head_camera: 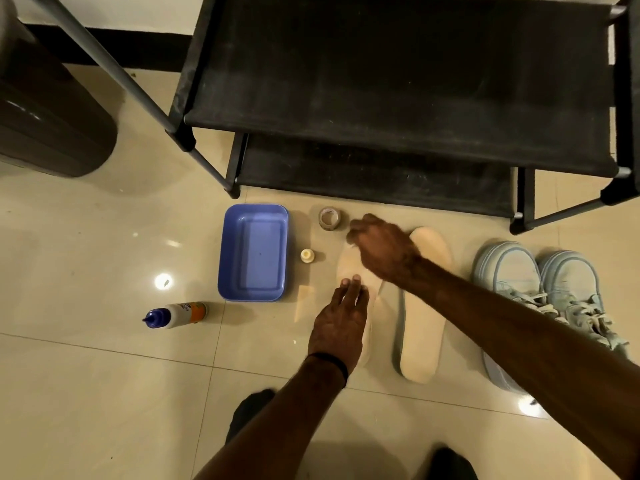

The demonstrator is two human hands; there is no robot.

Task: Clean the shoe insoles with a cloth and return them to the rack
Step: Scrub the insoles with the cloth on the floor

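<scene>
Two cream insoles lie side by side on the tiled floor (104,393), in front of the black shoe rack (398,81). The left insole (349,261) is largely covered by both hands; the right insole (420,334) lies just beside it, lengthwise toward the rack, its toe end near the rack's lower shelf.

The left hand (341,323) rests flat on the left insole, fingers straight and close together, fingertips pointing toward the rack. A dark band sits on its wrist.

The right hand (379,249) reaches across from the right, above the toe end of the left insole, its forearm crossing over the right insole. Its fingers are curled, but motion blur hides them; whether they grip a cloth or anything else cannot be determined.

A pair of light blue sneakers (533,292) stands to the right of the insoles, partly covered by the right forearm.

To the left of the insoles:
- A blue rectangular plastic tub (254,252) stands on the floor near the rack's front left leg.
- A small cream cap-like item (307,255) sits between the tub and the left insole.
- A roll of tape (329,218) lies near the rack's lower edge, just beside the right hand.
- A white bottle with a blue nozzle cap (176,315) lies on its side, apart from the tub, toward the person.

A dark cylindrical bin (45,109) stands at the far left.
</scene>
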